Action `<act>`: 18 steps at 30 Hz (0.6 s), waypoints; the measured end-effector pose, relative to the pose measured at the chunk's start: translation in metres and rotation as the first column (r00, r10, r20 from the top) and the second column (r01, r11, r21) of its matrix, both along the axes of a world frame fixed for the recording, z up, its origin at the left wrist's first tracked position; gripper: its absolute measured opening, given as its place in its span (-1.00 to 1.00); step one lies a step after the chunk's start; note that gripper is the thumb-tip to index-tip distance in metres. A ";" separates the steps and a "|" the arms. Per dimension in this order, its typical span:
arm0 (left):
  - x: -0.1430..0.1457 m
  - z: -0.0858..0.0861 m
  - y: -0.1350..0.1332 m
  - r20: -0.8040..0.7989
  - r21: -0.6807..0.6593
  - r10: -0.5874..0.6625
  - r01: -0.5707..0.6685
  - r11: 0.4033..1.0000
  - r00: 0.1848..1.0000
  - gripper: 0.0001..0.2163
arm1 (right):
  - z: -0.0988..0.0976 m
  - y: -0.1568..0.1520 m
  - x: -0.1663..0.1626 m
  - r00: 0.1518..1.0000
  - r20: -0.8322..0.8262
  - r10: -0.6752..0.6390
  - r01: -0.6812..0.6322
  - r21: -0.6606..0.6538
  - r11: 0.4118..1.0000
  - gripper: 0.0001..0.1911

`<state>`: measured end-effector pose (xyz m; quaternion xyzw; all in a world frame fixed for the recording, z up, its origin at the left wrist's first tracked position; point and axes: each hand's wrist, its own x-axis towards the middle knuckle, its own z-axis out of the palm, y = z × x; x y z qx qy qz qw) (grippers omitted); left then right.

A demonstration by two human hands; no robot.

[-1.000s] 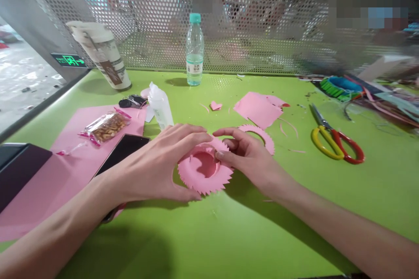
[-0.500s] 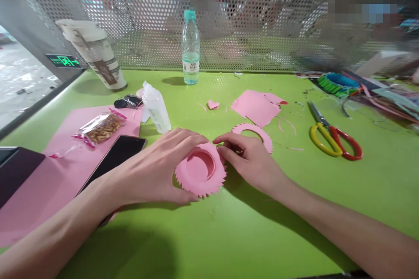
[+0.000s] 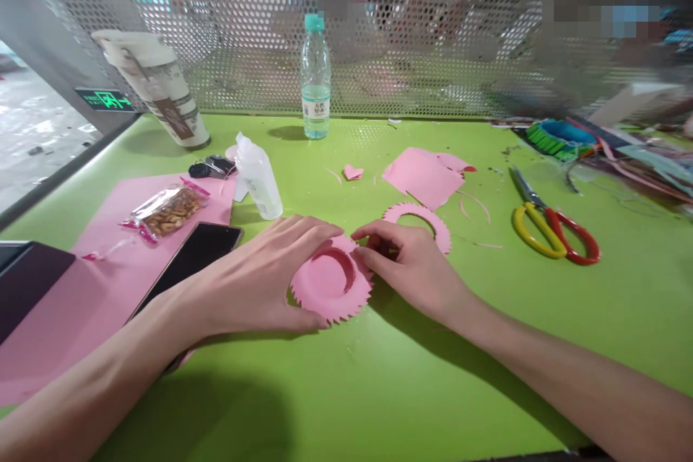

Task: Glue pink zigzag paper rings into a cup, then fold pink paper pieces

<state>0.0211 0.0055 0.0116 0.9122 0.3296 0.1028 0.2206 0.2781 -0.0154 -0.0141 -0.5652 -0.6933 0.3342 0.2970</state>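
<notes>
Steadily, the left hand (image 3: 254, 271) wraps the near-left side of a round pink paper piece (image 3: 338, 304), its fingers along the far edge and its thumb along the near one. The right hand (image 3: 414, 263) pinches the same piece at its upper right edge between thumb and forefinger, the other fingers curled in. So the piece sits between both hands, with a toothed rim and a round hollow in its middle; whether it touches the green table (image 3: 379, 397) cannot be told.

Just beyond the right hand's knuckles lies a toothed pink ring (image 3: 442, 231), partly hidden by that hand. Farther past it are a torn pink sheet (image 3: 422, 175) and, ahead of the gap between the hands, a small paper heart (image 3: 353, 172). Scissors (image 3: 556, 224) with one yellow and one red handle lie well to the right of the right hand. Past the left hand's knuckles stands a white squeeze bottle (image 3: 260, 184), while a dark phone (image 3: 189, 260) lies beside the left wrist, partly under the forearm.
</notes>
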 end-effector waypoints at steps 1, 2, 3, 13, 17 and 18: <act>0.000 0.000 0.000 0.001 0.002 -0.003 0.003 1.000 1.000 -0.22 | 0.000 0.000 0.000 1.000 0.004 0.001 -0.001 0.003 1.000 -0.83; 0.000 -0.001 0.000 0.001 0.005 -0.004 0.004 1.000 1.000 -0.22 | 0.000 0.000 0.000 1.000 0.008 0.003 -0.003 0.007 1.000 -0.83; 0.000 -0.001 0.001 0.001 0.007 -0.006 0.006 1.000 1.000 -0.22 | 0.000 0.000 0.000 1.000 0.011 0.003 -0.003 0.010 1.000 -0.84; 0.000 -0.003 -0.001 -0.009 -0.005 0.011 -0.011 1.000 1.000 -0.21 | 0.002 -0.001 -0.001 0.999 0.038 0.005 -0.006 0.019 1.000 -0.86; 0.000 -0.004 0.000 -0.015 -0.009 0.010 -0.010 1.000 1.000 -0.20 | 0.002 -0.001 -0.002 0.999 0.038 0.011 -0.012 0.019 1.000 -0.87; 0.000 -0.004 0.000 -0.016 -0.008 0.009 -0.009 1.000 1.000 -0.19 | 0.002 -0.001 -0.002 0.999 0.042 0.010 -0.011 0.023 1.000 -0.87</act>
